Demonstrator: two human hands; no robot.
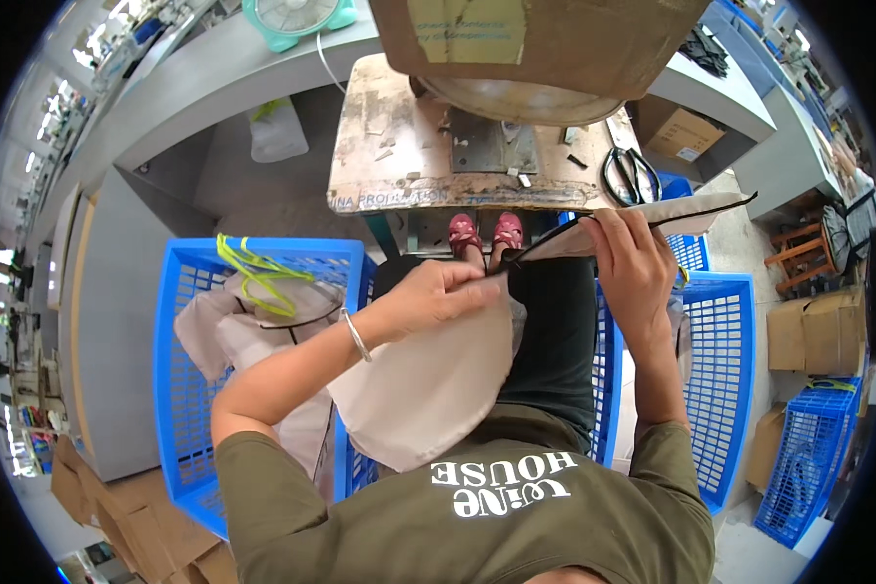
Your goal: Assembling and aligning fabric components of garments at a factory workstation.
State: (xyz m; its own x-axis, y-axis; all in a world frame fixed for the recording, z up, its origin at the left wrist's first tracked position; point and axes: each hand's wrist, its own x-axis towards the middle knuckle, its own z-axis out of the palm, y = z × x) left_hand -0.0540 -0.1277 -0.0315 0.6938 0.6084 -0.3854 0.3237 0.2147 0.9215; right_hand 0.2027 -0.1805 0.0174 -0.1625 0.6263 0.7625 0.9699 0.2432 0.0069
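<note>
Over my lap hangs a pale beige fabric piece [428, 399] with a rounded lower edge. My left hand [443, 300], with a bangle on its wrist, is closed on its upper edge. My right hand [636, 255] pinches a flatter beige stretch with black edging [711, 206], held out to the right just in front of the work table. Dark edging runs from the right hand towards the left fingertips. Whether both stretches belong to one piece, I cannot tell. Black-handled scissors [631, 177] lie on the table beyond my right hand.
Ahead stands a worn table [389, 146] with a metal plate and scraps, beneath a machine partly covered by cardboard [545, 39]. A blue basket [190, 438] at my left holds beige fabric and yellow-green ties [258, 277]. Another blue basket [720, 389] stands at my right.
</note>
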